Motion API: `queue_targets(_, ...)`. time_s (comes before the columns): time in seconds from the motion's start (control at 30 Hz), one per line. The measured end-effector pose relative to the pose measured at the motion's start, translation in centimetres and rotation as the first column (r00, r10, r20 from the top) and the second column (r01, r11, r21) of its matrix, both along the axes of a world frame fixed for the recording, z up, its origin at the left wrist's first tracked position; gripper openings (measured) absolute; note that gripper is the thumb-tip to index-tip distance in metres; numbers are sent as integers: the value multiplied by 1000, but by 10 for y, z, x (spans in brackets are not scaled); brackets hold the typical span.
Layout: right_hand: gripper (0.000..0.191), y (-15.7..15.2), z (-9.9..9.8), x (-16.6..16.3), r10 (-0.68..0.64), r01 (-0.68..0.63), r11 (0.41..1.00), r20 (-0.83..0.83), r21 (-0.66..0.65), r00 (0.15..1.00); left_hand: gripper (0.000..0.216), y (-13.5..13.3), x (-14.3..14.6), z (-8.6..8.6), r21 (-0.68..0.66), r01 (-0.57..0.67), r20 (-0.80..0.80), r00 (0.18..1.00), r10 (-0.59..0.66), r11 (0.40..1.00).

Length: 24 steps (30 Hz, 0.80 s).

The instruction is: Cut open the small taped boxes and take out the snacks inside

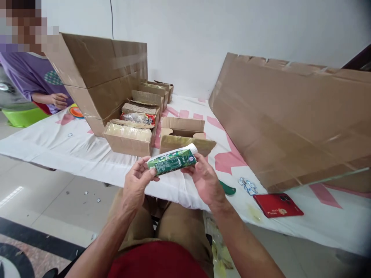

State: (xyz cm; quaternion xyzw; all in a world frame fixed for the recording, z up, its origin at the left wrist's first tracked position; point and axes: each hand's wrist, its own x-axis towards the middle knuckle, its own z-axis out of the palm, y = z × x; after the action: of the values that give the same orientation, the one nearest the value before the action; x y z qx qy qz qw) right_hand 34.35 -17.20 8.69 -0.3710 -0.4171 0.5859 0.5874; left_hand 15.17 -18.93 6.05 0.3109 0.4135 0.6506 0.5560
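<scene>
Between my two hands is a green printed carton point(171, 161) with a white end, held on its side above the table's front edge. My left hand point(137, 179) grips its left end, thumb on the printed face. At the other end, the fingers of my right hand point(204, 175) close around the white-topped side. Just behind the carton stands an open small cardboard box point(185, 125), its front flap folded down. A green handle point(228, 188) lies on the cloth beside my right wrist, its other end hidden by my hand.
Left of centre, several small cardboard boxes point(130, 141) stand in a row against a tall cardboard panel point(113, 65). A large carton point(295, 123) fills the right. A red phone point(278, 205) and paper scraps point(247, 186) lie nearby. Another person's hand point(59, 100) is at far left.
</scene>
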Motion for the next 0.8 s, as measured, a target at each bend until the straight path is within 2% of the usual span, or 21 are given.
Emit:
queue_targets(0.1,52,1,14,3,-20,20,1000,17,-2,1000,64,3,-16,16,36,29,-39,999,-27,999)
queue_targets(0.2,48,4,38,-2,-32,28,998,70,61,997,56,9,-31,42,150,57,-119,992,-39,987)
queue_targets(0.27,46,5,60,-7,-24,9,989,103,145,994,49,12,-42,69,249,80,-204,979,-29,965)
queue_targets(0.33,44,4,87,-15,-27,-13,964,150,265,988,42,13,-54,104,361,95,-297,955,18,928)
queue_targets(0.43,33,-2,127,-29,-90,-13,899,213,439,973,34,7,-72,157,525,85,-432,884,179,847)
queue_targets(0.5,23,-6,141,-41,-103,-25,859,219,511,970,33,0,-84,179,587,77,-492,824,280,806)
queue_targets(0.53,20,-7,142,-48,-84,-40,852,212,521,974,33,-4,-91,182,600,70,-506,805,310,797)
queue_targets(0.57,19,-8,137,-54,-52,-59,857,200,513,978,34,-6,-98,178,598,59,-507,800,320,800)
queue_targets(0.63,23,-6,112,-69,24,-97,894,170,438,985,36,-7,-114,152,536,36,-498,820,283,843)
queue_targets(0.73,38,3,42,-92,106,-140,964,157,225,982,48,3,-135,80,245,-16,-479,867,135,969)
queue_targets(0.8,42,8,-11,-106,92,-104,994,211,43,973,57,11,-144,29,-3,-42,-478,877,35,999)
